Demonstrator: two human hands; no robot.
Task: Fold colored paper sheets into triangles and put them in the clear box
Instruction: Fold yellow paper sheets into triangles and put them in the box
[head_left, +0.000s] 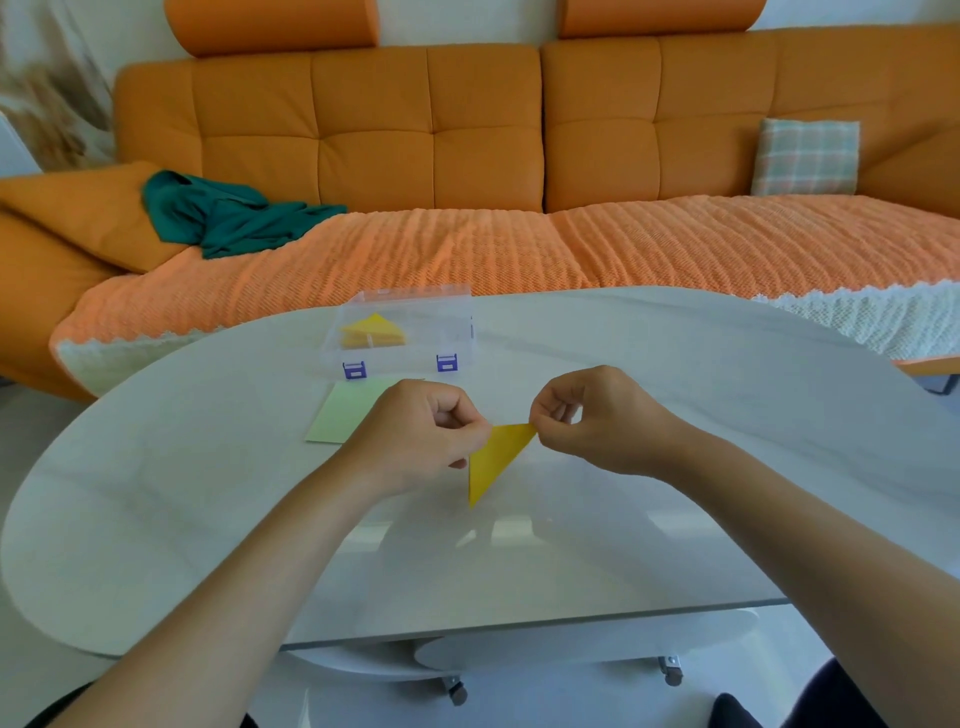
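Observation:
A yellow paper triangle (496, 460) hangs above the middle of the white table (675, 467), its long point facing down. My left hand (421, 439) pinches its left corner and my right hand (597, 421) pinches its upper right corner. Behind my hands stands the clear box (402, 332) with purple latches, and yellow folded triangles lie inside it. A pale green paper sheet (345, 410) lies flat on the table in front of the box, partly hidden by my left hand.
An orange sofa (467, 156) with a ribbed orange throw runs behind the table. A green cloth (228, 215) lies on its left side and a checked cushion (805, 156) leans at the right. The table's near edge sits on castors.

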